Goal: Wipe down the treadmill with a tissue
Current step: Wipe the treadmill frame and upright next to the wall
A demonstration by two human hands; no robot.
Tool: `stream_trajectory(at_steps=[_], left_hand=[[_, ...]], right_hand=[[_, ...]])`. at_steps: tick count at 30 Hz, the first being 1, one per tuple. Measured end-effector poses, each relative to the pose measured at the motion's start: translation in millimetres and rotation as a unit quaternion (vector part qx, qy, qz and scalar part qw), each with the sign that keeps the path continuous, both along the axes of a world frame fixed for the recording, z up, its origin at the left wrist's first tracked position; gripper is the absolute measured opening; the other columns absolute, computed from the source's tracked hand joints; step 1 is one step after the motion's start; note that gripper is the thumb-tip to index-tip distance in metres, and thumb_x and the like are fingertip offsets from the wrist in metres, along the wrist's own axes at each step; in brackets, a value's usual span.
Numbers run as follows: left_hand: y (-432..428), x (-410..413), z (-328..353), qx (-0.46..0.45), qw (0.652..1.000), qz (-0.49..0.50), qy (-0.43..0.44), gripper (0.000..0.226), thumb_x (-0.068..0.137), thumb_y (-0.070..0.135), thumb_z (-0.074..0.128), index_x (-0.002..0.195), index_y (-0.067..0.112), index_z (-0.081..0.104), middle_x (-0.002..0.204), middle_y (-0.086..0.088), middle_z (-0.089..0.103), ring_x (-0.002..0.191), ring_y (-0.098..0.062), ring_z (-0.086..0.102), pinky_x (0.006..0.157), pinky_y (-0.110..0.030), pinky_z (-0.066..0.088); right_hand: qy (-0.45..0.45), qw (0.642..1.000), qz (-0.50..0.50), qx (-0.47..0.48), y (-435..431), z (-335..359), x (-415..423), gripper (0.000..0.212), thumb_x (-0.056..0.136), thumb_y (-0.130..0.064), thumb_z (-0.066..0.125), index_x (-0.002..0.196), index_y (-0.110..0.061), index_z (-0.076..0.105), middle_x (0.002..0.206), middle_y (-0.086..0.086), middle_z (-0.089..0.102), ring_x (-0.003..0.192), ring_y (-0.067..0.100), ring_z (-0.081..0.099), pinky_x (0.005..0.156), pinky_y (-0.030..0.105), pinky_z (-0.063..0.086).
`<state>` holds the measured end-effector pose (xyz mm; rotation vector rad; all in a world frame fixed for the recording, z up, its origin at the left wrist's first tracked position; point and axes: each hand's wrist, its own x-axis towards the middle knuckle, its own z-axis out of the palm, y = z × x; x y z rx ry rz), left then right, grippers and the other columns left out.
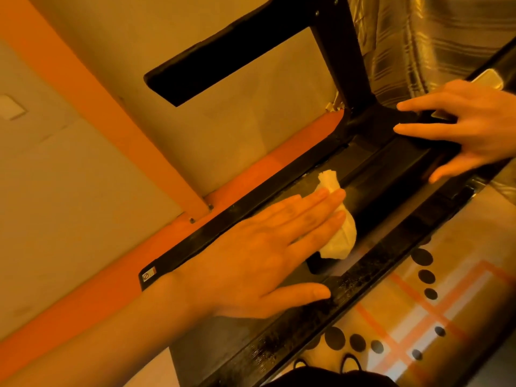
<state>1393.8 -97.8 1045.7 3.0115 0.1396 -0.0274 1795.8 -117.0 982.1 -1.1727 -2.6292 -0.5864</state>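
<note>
Currently the white tissue (339,241) lies crumpled on the dark running deck of the treadmill (368,196), between the two black side rails, with one twisted end poking out beyond the fingertips and a wider fold showing below them. The left hand (259,247) lies flat on top of it, palm down, fingers straight and close together pressing the tissue against the deck, thumb stretched out apart toward the nearer rail (349,277). The right hand (469,129) rests on the black frame at the foot of the upright post (337,57), fingers straight and spread, holding nothing. A small sticker (148,275) marks the end of the far rail (223,227). Beyond that rail runs an orange band of wall (92,289). Striped fabric (435,37) hangs behind the post, and a floor covering (418,317) with dark dots and orange lines lies beside the nearer rail.
</note>
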Motion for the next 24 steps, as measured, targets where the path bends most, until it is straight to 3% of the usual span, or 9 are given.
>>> stream_trajectory(at_steps=[6,12,17,21,24], left_hand=[[-6.8,-21.2,-5.8,-0.025,1.0,0.007,-0.019,0.079,0.103,0.051,0.04,0.163,0.004,0.017,0.173,-0.012,0.005,0.161,-0.025,0.002,0.13,-0.04,0.012],[8.1,38.9,-1.6,-0.006,1.0,0.017,0.007,0.071,0.109,0.052,0.02,0.165,0.01,0.011,0.174,-0.004,-0.003,0.159,-0.014,-0.01,0.13,-0.033,0.002],[18.9,90.1,3.0,-0.002,0.998,0.002,0.065,0.079,0.103,0.064,0.012,0.166,0.016,0.003,0.173,0.002,-0.014,0.157,-0.008,-0.02,0.128,-0.027,-0.006],[23.4,148.8,12.3,0.001,0.995,0.014,0.096,0.083,0.102,0.07,0.015,0.166,0.019,0.0,0.172,0.003,-0.019,0.155,-0.006,-0.022,0.128,-0.029,-0.007],[26.0,128.3,8.5,0.0,0.996,-0.007,0.09,0.085,0.101,0.071,0.02,0.166,0.021,-0.004,0.171,0.006,-0.021,0.153,-0.002,-0.025,0.126,-0.023,-0.01]], right_hand=[[-0.01,1.0,0.013,0.011,0.4,-2.7,-4.9,0.083,0.096,-0.072,0.047,0.152,-0.011,0.042,0.137,0.034,0.052,0.097,0.042,0.054,0.081,0.053,0.044],[-0.011,1.0,-0.024,0.013,-0.9,6.0,11.0,0.082,0.097,-0.072,0.048,0.156,-0.016,0.038,0.139,0.035,0.049,0.102,0.047,0.055,0.085,0.057,0.046],[0.03,0.994,-0.096,0.033,-14.5,7.1,34.9,0.083,0.095,-0.073,0.051,0.154,-0.015,0.041,0.143,0.032,0.05,0.109,0.048,0.056,0.089,0.055,0.043],[0.059,0.99,-0.128,0.029,-14.8,4.3,44.6,0.084,0.094,-0.075,0.051,0.155,-0.018,0.039,0.144,0.028,0.051,0.114,0.047,0.057,0.092,0.053,0.043],[0.066,0.988,-0.137,0.026,-17.3,4.1,44.7,0.085,0.094,-0.074,0.052,0.156,-0.018,0.038,0.143,0.027,0.053,0.117,0.045,0.056,0.093,0.053,0.043]])
